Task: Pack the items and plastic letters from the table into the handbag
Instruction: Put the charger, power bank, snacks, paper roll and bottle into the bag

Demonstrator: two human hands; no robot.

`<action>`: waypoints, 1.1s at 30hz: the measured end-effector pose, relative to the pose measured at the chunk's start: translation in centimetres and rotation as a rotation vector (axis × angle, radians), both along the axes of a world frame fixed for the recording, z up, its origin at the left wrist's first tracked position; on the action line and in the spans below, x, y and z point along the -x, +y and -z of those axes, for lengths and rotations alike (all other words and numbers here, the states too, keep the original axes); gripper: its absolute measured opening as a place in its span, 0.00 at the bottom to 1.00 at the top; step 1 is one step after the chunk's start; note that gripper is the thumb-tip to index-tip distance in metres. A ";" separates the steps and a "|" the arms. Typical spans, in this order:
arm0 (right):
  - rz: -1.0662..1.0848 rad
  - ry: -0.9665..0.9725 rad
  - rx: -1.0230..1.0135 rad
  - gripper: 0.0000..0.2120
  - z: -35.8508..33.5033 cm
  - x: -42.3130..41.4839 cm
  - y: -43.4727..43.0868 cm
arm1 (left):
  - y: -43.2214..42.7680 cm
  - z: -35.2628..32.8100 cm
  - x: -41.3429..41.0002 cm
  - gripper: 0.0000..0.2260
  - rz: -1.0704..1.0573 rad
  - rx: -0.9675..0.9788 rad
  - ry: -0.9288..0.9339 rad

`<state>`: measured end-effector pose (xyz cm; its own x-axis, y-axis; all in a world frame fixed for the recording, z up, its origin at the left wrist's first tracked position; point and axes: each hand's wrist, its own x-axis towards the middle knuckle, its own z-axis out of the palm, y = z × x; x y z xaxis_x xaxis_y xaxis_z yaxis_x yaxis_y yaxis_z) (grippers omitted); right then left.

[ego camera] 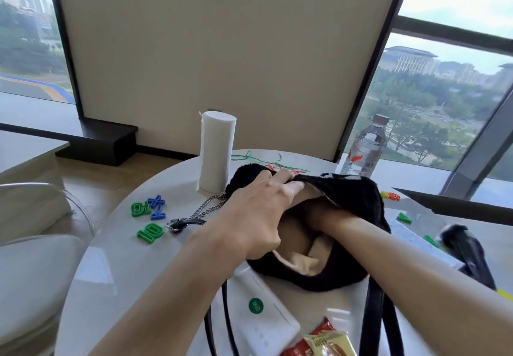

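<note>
A black fuzzy handbag with a beige lining lies open in the middle of the round white table. My left hand grips the bag's far left rim and holds the mouth open. My right hand is pushed inside the bag; its fingers are hidden, so I cannot tell what it holds. Green and blue plastic letters lie on the table to the left. More letters, red and yellow and green, lie to the right.
A white paper roll stands behind the bag, a water bottle at back right. A white power bank and a snack packet lie near me. A chain with a clasp trails left; black straps hang forward. Coloured strings lie behind.
</note>
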<state>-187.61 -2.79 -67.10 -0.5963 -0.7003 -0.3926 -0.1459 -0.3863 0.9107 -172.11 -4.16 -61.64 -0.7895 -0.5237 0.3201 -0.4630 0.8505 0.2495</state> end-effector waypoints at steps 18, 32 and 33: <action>-0.265 -1.691 1.417 0.03 -6.1 -0.2 11.8 | -0.6 1.7 0.0 0.34 0.005 -0.050 -0.099; -0.012 -1.155 0.890 0.27 -3.6 -7.3 18.0 | -0.8 2.8 -0.6 0.37 0.020 -0.080 -0.116; 0.013 -1.170 0.886 0.27 -3.5 -7.1 18.0 | -0.8 2.7 -0.7 0.37 0.018 -0.084 -0.111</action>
